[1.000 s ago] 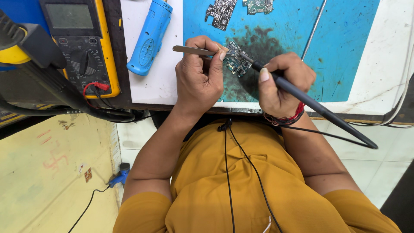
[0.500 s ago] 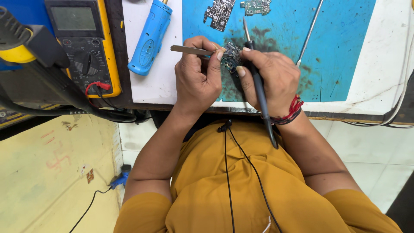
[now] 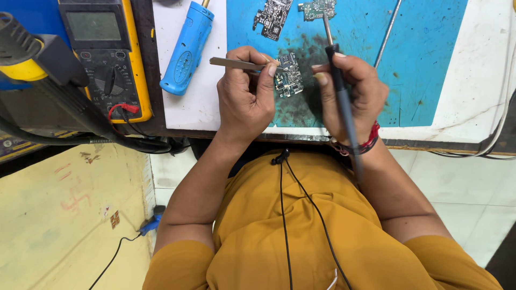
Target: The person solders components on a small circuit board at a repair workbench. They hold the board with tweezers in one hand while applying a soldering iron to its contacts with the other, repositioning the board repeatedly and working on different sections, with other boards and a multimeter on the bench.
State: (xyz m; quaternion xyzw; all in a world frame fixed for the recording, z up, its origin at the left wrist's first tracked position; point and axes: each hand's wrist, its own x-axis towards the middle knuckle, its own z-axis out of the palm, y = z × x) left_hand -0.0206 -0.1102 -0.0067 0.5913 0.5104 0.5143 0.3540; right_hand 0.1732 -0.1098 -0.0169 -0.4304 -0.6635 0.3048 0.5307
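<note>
My left hand (image 3: 246, 96) pinches metal tweezers (image 3: 234, 63) whose tips rest at a small green circuit board (image 3: 288, 75) lying on the blue work mat (image 3: 424, 64). My right hand (image 3: 352, 88) grips a black soldering iron (image 3: 338, 80) upright, its metal tip pointing away from me, above and to the right of the board. A red thread and dark band circle my right wrist.
Two more circuit boards (image 3: 274, 16) (image 3: 318, 8) lie further up the mat. A blue handheld tool (image 3: 187, 48) rests on a white pad, a yellow multimeter (image 3: 102, 53) stands left, beside a black hot-air handle (image 3: 37, 59). A thin metal rod (image 3: 388, 32) lies on the mat.
My right hand swung the soldering iron from lying slanted to the right to standing upright, its tip now pointing up the mat. The left hand with the tweezers stayed put.
</note>
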